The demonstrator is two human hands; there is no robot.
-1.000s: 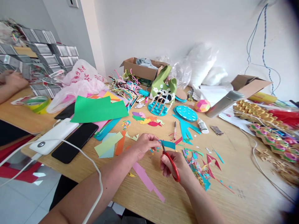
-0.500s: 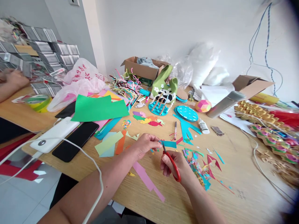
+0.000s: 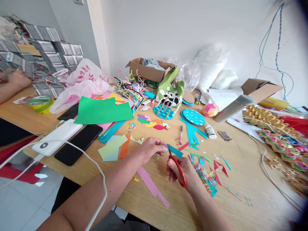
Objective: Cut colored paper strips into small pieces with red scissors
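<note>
Between the fingertips of my left hand point(image 3: 152, 150) is one end of a narrow blue paper strip point(image 3: 176, 151). Red-handled scissors point(image 3: 180, 171) are gripped in my right hand point(image 3: 179, 170), fingers in the loops. Their blades meet the strip close to my left fingertips; how far they are apart is too small to tell. Beyond my hands lie several coloured paper fish point(image 3: 154, 124) and a pen point(image 3: 181, 134). A heap of paper scraps point(image 3: 203, 173) is right of the scissors, and a pink paper piece point(image 3: 150, 183) lies below my left wrist.
Green paper point(image 3: 103, 110), a black phone point(image 3: 78, 146) and a white power bank point(image 3: 56, 136) are at left, a white cable point(image 3: 102, 173) crossing my left forearm. A glue bottle point(image 3: 210, 131) and grey flask point(image 3: 233, 108) stand at right. Another person's hand point(image 3: 18, 79) is far left.
The free end of the blue strip has tilted downward to the right. My hands and the scissors stay almost in place; the whole view has shifted slightly.
</note>
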